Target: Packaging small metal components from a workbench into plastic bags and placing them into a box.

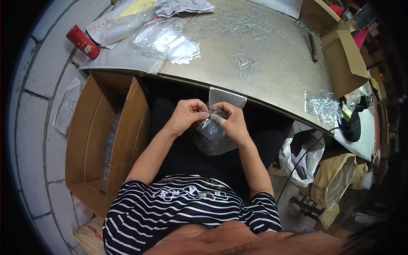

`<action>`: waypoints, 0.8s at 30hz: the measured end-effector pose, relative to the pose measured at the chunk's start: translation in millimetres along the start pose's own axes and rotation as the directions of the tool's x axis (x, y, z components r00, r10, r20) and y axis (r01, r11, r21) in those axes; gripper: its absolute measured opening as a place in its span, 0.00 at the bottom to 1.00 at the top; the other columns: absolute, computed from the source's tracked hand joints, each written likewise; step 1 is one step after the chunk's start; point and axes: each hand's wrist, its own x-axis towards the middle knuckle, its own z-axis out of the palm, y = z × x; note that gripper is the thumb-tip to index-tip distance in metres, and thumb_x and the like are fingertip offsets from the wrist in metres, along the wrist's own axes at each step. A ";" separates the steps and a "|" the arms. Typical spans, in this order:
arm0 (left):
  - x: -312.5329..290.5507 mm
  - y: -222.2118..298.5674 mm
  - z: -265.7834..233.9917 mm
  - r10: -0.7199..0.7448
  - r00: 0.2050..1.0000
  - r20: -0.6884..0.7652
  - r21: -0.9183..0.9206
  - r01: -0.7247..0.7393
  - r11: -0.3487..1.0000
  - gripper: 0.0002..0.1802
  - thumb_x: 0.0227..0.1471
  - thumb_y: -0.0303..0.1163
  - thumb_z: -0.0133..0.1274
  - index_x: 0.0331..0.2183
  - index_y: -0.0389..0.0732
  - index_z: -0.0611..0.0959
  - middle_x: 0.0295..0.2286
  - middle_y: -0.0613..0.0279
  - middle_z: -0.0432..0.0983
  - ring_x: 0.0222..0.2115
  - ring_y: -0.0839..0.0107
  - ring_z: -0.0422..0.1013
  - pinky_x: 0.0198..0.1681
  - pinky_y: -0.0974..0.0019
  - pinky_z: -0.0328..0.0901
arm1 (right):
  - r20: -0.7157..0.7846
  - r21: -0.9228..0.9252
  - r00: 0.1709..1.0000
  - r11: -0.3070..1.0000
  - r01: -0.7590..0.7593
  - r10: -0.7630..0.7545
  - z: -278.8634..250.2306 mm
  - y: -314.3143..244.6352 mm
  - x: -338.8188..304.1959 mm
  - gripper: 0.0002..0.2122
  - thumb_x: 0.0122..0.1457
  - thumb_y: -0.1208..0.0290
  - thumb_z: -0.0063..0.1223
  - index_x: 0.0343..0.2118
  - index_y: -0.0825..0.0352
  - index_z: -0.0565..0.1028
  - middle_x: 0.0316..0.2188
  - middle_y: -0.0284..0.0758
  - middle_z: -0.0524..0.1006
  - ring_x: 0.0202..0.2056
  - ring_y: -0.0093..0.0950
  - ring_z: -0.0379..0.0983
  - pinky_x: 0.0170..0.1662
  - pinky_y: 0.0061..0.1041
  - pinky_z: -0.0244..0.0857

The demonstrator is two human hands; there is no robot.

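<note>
Over my lap, in front of the table edge, a clear plastic bag (211, 131) hangs between my two hands. My left hand (186, 115) is closed, thumb and fingers pinched at the bag's upper part. Close beside it, my right hand (233, 122) pinches the same bag, and a pale wrapping (217, 119) covers its thumb. The fingertips of both hands nearly meet. A translucent plastic flap (227, 97) rises behind them against the table edge. Whether anything small sits between the fingers is hidden.
Small metal pins (245, 63) lie scattered over the metal-topped table (204, 68). Clear bags (170, 42) and a red canister (83, 41) are at the far left. Left of my legs stands an open cardboard box (89, 140) holding plastic packets. Filled packets (321, 107) lie at the table's right.
</note>
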 end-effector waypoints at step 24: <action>-33.5 -13.1 16.5 0.423 0.897 0.128 0.686 -0.389 0.616 0.04 0.48 0.22 0.54 0.24 0.35 0.82 0.20 0.61 0.73 0.24 0.69 0.70 0.29 0.69 0.63 | 0.098 0.094 0.993 0.994 0.059 -0.069 -18.0 38.3 -47.2 0.21 0.64 0.57 0.47 0.50 0.71 0.72 0.41 0.35 0.78 0.43 0.22 0.72 0.45 0.23 0.66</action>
